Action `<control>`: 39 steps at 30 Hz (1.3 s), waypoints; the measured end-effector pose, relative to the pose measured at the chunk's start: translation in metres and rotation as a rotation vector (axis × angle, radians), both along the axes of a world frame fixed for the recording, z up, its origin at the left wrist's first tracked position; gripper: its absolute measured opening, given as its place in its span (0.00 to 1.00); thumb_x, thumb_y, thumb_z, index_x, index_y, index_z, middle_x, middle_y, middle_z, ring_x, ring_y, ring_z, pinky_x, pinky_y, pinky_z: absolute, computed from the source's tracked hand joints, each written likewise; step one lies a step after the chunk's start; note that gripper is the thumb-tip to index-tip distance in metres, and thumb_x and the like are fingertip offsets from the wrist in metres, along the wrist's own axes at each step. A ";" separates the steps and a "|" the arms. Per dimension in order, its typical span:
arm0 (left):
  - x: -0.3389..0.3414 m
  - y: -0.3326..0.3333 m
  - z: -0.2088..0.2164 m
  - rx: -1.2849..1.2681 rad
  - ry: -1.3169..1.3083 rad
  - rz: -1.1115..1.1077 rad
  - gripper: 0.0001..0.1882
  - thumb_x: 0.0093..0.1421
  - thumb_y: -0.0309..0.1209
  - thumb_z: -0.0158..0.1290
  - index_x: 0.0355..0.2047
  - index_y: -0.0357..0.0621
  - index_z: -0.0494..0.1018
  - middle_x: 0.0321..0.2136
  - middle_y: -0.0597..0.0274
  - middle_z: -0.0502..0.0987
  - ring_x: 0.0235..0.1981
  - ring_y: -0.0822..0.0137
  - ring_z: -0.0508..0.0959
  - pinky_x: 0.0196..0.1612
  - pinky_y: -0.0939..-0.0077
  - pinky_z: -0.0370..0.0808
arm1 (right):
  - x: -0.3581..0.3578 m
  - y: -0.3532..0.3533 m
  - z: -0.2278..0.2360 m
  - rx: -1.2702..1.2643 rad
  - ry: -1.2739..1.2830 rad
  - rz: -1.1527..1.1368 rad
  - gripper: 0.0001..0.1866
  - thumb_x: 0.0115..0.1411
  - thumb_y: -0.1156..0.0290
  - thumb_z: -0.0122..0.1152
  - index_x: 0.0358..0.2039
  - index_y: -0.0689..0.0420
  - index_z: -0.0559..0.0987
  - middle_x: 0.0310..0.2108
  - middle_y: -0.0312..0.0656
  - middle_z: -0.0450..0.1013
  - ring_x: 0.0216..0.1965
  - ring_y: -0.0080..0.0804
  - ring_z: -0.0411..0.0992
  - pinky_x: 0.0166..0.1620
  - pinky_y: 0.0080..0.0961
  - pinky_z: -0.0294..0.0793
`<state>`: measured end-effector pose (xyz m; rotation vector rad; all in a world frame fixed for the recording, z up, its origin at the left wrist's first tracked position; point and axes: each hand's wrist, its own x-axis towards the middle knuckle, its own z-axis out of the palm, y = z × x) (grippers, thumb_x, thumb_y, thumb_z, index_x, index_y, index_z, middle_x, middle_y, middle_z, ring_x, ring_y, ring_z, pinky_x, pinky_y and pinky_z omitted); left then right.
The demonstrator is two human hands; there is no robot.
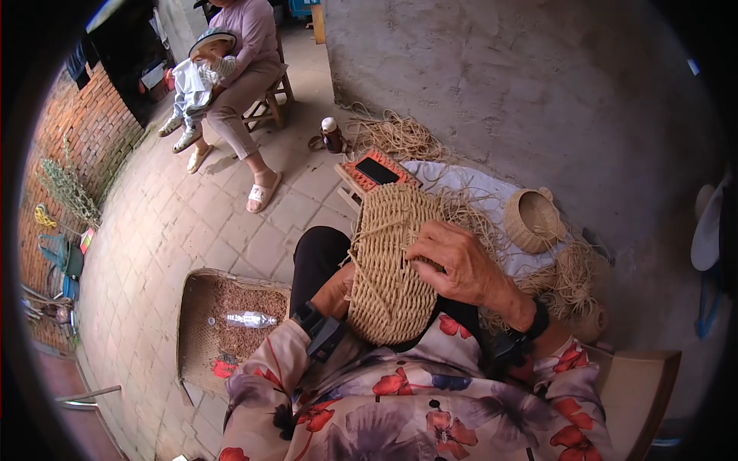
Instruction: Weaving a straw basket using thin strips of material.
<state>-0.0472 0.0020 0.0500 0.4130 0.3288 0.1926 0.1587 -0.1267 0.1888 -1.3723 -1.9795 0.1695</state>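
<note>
An oblong woven straw-rope piece (392,284) stands tilted up over my lap, its ribbed weave facing me. My left hand (336,290) reaches behind its left edge and holds it there; most of its fingers are hidden. A loose cord crosses the upper left part of the weave. Over the right side, my right hand (455,263) has curled fingers, thumb and forefinger close together at the surface. Whatever is pinched between them is too small to make out.
Beyond the piece, a phone (378,170) lies on an orange woven stool (357,170). A small round basket (529,221) and heaps of straw cord (573,273) sit to the right. A shallow tray (192,338) with a plastic bottle (251,319) is at left. A seated person (250,77) holds a child.
</note>
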 end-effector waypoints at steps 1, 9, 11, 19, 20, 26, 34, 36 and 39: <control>0.002 0.001 0.000 -0.004 -0.005 -0.004 0.22 0.67 0.33 0.55 0.58 0.35 0.70 0.50 0.53 0.80 0.47 0.63 0.82 0.50 0.66 0.82 | -0.001 0.000 -0.001 0.000 0.008 -0.011 0.06 0.51 0.77 0.61 0.31 0.57 0.78 0.30 0.42 0.69 0.34 0.42 0.72 0.39 0.38 0.71; 0.014 0.000 0.004 -0.030 -0.022 -0.032 0.22 0.67 0.34 0.54 0.58 0.35 0.70 0.50 0.52 0.80 0.47 0.62 0.82 0.50 0.66 0.82 | -0.006 -0.004 -0.009 0.009 0.025 -0.133 0.05 0.53 0.74 0.64 0.31 0.57 0.77 0.30 0.40 0.69 0.34 0.41 0.72 0.38 0.37 0.67; 0.014 0.000 0.004 -0.032 -0.015 -0.034 0.22 0.67 0.34 0.54 0.58 0.35 0.70 0.49 0.52 0.80 0.47 0.62 0.83 0.50 0.65 0.82 | -0.006 -0.005 -0.010 0.020 0.034 -0.132 0.05 0.52 0.75 0.64 0.31 0.57 0.78 0.30 0.40 0.70 0.34 0.40 0.71 0.37 0.36 0.67; 0.012 -0.003 0.006 -0.020 -0.007 -0.037 0.22 0.68 0.34 0.54 0.57 0.34 0.70 0.49 0.51 0.80 0.47 0.61 0.83 0.51 0.64 0.82 | 0.000 -0.005 -0.020 0.065 0.025 -0.105 0.10 0.49 0.76 0.69 0.33 0.55 0.79 0.29 0.38 0.70 0.33 0.38 0.70 0.37 0.35 0.66; 0.012 -0.003 0.006 -0.022 -0.010 -0.035 0.22 0.68 0.34 0.54 0.57 0.34 0.70 0.49 0.51 0.80 0.47 0.61 0.83 0.51 0.64 0.82 | 0.000 -0.005 -0.021 0.076 0.036 -0.098 0.10 0.49 0.76 0.69 0.33 0.55 0.79 0.29 0.37 0.70 0.33 0.38 0.71 0.37 0.35 0.66; 0.018 0.001 0.001 -0.136 -0.046 -0.035 0.21 0.68 0.35 0.53 0.56 0.33 0.71 0.49 0.49 0.80 0.46 0.61 0.83 0.50 0.63 0.83 | 0.003 0.003 -0.011 0.070 -0.037 0.007 0.11 0.49 0.76 0.69 0.34 0.53 0.79 0.29 0.37 0.69 0.33 0.37 0.72 0.37 0.34 0.69; 0.021 -0.004 0.006 -0.259 -0.205 -0.042 0.20 0.70 0.35 0.50 0.56 0.33 0.71 0.48 0.48 0.80 0.45 0.59 0.83 0.50 0.61 0.83 | -0.003 0.008 0.025 0.082 -0.457 0.199 0.09 0.48 0.75 0.63 0.30 0.56 0.73 0.27 0.38 0.67 0.31 0.36 0.72 0.37 0.32 0.72; 0.021 -0.005 0.006 -0.291 -0.223 -0.051 0.20 0.70 0.36 0.49 0.55 0.34 0.72 0.48 0.48 0.80 0.45 0.59 0.83 0.51 0.60 0.82 | -0.007 0.008 0.028 0.073 -0.541 0.192 0.07 0.50 0.73 0.60 0.28 0.56 0.71 0.27 0.37 0.67 0.32 0.35 0.71 0.37 0.31 0.72; 0.021 -0.005 0.004 -0.296 -0.200 -0.050 0.19 0.70 0.36 0.49 0.54 0.34 0.73 0.46 0.49 0.81 0.44 0.59 0.83 0.50 0.60 0.83 | -0.011 0.008 0.030 0.050 -0.603 0.199 0.06 0.51 0.73 0.58 0.28 0.57 0.71 0.28 0.38 0.66 0.33 0.34 0.71 0.37 0.31 0.72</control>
